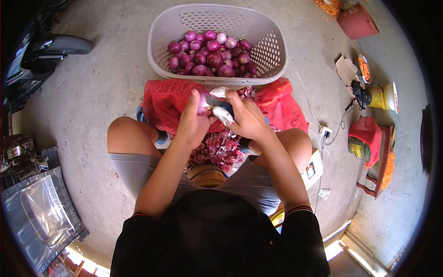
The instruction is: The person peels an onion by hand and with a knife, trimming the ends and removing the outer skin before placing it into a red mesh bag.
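Observation:
My left hand (195, 117) is closed around a red onion (203, 105), its thumb lying along the side. My right hand (247, 114) has white wrapping on the thumb and a fingertip. It is closed on what looks like a small knife (213, 101), whose grey blade meets the onion; the fingers mostly hide the handle. Below both hands, a pile of onion skins (220, 148) lies between my legs. Just beyond them is a red mesh sack (168, 104), spread across the floor. Behind the sack stands a grey plastic basket (159, 46) with many onions (214, 60) in it.
A motorcycle wheel (69, 45) is at the left. On the right are a power socket block (325, 132) with cables, a yellow bucket (379, 98), a red bucket (357, 21) and a wooden stool (385, 161). A plastic-wrapped panel (44, 207) lies at lower left.

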{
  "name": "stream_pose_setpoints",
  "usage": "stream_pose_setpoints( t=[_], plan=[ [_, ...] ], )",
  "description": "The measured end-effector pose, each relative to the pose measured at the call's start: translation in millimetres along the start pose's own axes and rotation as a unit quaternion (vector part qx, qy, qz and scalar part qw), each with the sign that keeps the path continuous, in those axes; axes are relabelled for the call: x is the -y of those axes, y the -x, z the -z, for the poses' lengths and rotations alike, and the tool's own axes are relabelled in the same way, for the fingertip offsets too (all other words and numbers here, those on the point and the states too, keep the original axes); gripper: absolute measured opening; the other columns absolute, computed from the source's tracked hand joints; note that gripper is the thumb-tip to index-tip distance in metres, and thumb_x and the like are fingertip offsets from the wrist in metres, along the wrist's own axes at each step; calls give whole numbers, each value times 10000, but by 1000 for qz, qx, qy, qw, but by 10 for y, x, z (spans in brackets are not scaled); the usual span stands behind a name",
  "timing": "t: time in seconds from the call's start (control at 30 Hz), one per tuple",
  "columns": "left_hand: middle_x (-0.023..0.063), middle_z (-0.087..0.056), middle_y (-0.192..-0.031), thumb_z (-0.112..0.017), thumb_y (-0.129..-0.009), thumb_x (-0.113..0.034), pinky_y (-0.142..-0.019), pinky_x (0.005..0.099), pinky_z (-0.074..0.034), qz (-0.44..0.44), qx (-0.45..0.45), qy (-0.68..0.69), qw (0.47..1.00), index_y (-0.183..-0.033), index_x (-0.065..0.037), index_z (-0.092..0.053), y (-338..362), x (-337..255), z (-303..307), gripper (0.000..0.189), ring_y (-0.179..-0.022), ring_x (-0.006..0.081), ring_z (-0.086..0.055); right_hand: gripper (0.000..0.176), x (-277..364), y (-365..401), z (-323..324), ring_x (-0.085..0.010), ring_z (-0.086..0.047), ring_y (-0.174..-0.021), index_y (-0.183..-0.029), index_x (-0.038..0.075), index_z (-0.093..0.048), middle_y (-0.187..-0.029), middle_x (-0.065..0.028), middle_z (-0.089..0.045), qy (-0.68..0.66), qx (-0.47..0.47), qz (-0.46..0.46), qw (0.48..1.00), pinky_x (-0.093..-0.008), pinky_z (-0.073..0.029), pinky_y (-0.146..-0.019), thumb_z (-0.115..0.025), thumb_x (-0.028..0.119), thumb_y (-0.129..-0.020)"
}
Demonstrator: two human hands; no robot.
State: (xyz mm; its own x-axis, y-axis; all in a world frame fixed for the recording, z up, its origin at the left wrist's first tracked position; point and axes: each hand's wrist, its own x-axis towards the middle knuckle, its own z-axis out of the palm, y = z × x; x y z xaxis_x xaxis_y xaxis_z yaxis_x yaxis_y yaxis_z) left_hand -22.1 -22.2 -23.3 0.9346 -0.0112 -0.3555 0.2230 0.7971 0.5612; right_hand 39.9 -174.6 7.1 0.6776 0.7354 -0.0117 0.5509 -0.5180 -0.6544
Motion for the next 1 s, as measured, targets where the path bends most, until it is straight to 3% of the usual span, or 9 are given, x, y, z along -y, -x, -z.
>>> stream_pose_setpoints(
  t=[0.7, 0.8, 0.9, 1.0],
  plan=[
    [88, -556, -1174, -339, -922, -594, -1001, 403, -375, 9, -2, 7, 1000, -1204, -39, -499, 1, -31, 15, 644, -1130, 213, -507, 481, -14, -8, -80, -415, -613, -738, -1153, 61, -421, -807, -195, -626, -49, -46, 55, 996, -474, -466, -597, -674, 122, -748],
    [88, -553, -1181, -337, -921, -597, -1005, 408, -372, 14, -2, 8, 1000, -1213, -46, -496, -7, -23, 31, 644, -1134, 214, -505, 447, -42, -12, -111, -376, -625, -724, -1148, 93, -442, -806, -165, -639, -45, -76, 78, 993, -471, -485, -598, -653, 135, -756],
    [78, -557, -1174, -338, -921, -599, -989, 399, -379, 18, 5, 15, 1000, -1216, -60, -498, -19, -10, 53, 634, -1123, 205, -509, 446, -42, -9, -132, -373, -627, -774, -1152, 88, -451, -834, -174, -638, -96, -84, 72, 989, -451, -496, -634, -649, 116, -753],
    [49, -581, -1107, -350, -916, -606, -889, 350, -412, 27, 10, 15, 999, -1191, -84, -516, -21, -16, 66, 613, -1033, 169, -531, 417, -73, -10, -147, -296, -653, -863, -1171, 40, -454, -958, -165, -635, -144, -71, 48, 986, -356, -494, -737, -609, 6, -786]
  ],
)
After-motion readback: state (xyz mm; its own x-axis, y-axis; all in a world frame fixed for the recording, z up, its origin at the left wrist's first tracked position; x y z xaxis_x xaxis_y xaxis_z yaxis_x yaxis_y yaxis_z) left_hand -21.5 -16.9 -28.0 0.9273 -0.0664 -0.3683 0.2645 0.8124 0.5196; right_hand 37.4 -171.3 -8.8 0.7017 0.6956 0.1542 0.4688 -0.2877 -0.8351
